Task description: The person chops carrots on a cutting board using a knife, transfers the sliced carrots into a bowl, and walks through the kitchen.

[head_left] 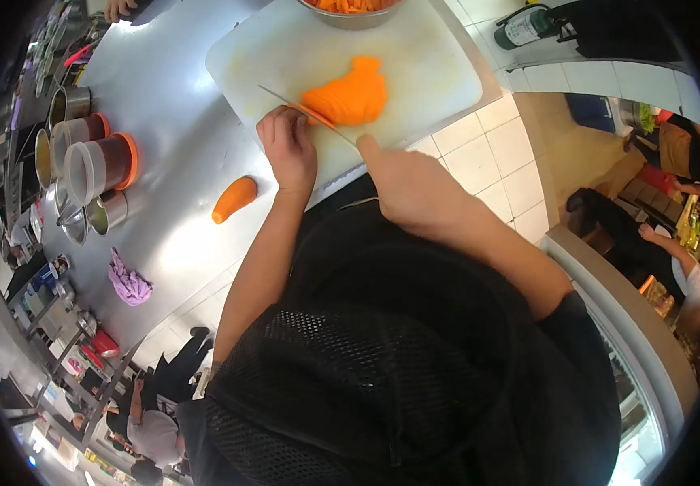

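Observation:
A white cutting board [244, 49] bears a fanned pile of thin orange carrot slices [351, 93]. My right hand [414, 182] is wrapped round the handle of a knife [275, 95], whose blade points up and left across the board. At the blade, my left hand [287, 146] has its fingers curled on a piece of carrot, mostly covered by them. A whole peeled carrot [235, 199] lies on the metal table, left of my left forearm. Orange strips fill a metal bowl [351, 16] at the board's top edge.
Clear tubs with orange lids [97, 170] and metal pots [107, 212] stand at the left of the metal table [180, 146]. A purple cloth [129, 279] lies nearer. Another person's hand [120, 8] shows at the top left. Other people are at the lower left and right.

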The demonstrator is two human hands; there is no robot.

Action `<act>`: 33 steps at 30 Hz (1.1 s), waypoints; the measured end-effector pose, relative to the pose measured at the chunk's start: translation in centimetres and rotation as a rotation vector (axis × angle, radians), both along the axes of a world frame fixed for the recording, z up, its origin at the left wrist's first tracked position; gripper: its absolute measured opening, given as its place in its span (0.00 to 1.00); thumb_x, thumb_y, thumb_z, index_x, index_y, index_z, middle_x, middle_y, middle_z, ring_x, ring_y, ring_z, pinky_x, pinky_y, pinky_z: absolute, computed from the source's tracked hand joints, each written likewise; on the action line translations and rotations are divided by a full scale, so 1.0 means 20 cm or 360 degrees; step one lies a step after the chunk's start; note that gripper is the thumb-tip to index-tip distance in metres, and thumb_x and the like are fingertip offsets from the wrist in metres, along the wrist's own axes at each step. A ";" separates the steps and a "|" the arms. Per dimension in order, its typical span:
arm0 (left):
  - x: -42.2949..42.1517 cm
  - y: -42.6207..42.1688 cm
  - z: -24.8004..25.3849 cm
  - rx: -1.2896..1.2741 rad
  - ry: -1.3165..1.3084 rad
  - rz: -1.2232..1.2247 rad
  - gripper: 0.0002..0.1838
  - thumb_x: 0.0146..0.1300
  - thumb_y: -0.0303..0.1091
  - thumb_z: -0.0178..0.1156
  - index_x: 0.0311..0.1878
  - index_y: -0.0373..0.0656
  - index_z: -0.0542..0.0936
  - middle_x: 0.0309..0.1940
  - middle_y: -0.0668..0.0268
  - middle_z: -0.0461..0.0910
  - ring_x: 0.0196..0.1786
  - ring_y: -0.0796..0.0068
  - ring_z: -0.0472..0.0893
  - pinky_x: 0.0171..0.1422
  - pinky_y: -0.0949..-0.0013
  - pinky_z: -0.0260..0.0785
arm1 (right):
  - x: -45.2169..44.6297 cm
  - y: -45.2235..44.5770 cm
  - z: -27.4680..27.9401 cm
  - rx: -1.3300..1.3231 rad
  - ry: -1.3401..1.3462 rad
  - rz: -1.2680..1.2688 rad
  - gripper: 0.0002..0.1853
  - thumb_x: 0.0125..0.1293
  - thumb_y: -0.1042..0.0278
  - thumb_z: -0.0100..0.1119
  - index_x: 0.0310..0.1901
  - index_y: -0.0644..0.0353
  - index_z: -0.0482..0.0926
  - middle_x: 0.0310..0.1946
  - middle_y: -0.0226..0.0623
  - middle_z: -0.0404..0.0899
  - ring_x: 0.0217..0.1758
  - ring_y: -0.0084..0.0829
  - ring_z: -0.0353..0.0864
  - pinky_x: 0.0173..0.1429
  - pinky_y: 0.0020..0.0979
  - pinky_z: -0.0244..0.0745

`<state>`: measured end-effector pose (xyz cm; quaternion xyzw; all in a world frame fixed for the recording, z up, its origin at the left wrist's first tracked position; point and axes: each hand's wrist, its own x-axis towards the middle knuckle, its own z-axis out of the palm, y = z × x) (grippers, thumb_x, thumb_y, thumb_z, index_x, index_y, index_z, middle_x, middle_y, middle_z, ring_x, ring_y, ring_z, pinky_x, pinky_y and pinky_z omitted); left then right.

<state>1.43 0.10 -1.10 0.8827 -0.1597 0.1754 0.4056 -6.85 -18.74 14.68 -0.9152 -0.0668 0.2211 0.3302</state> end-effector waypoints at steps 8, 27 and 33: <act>0.01 0.02 -0.02 0.0026 -0.0013 -0.0009 0.11 0.62 0.18 0.65 0.46 0.39 0.80 0.50 0.58 0.80 0.56 0.51 0.75 0.63 0.54 0.68 | -0.06 -0.01 0.09 -0.0140 -0.0027 0.0076 0.11 0.67 0.76 0.51 0.49 0.70 0.67 0.22 0.51 0.81 0.29 0.56 0.85 0.35 0.53 0.79; 0.01 0.03 0.03 -0.0119 0.0074 -0.0063 0.07 0.64 0.19 0.63 0.44 0.39 0.80 0.49 0.57 0.81 0.56 0.50 0.76 0.64 0.54 0.69 | 0.23 0.03 -0.31 0.0029 -0.0080 -0.0136 0.09 0.74 0.71 0.55 0.47 0.68 0.71 0.31 0.63 0.81 0.40 0.64 0.83 0.46 0.59 0.76; 0.00 0.03 0.02 -0.0108 0.0101 -0.0061 0.08 0.64 0.19 0.63 0.44 0.39 0.78 0.49 0.56 0.80 0.56 0.49 0.75 0.64 0.53 0.69 | 0.08 0.06 0.02 -0.0116 -0.0024 -0.0032 0.12 0.66 0.78 0.51 0.50 0.68 0.69 0.28 0.59 0.81 0.35 0.63 0.83 0.41 0.59 0.76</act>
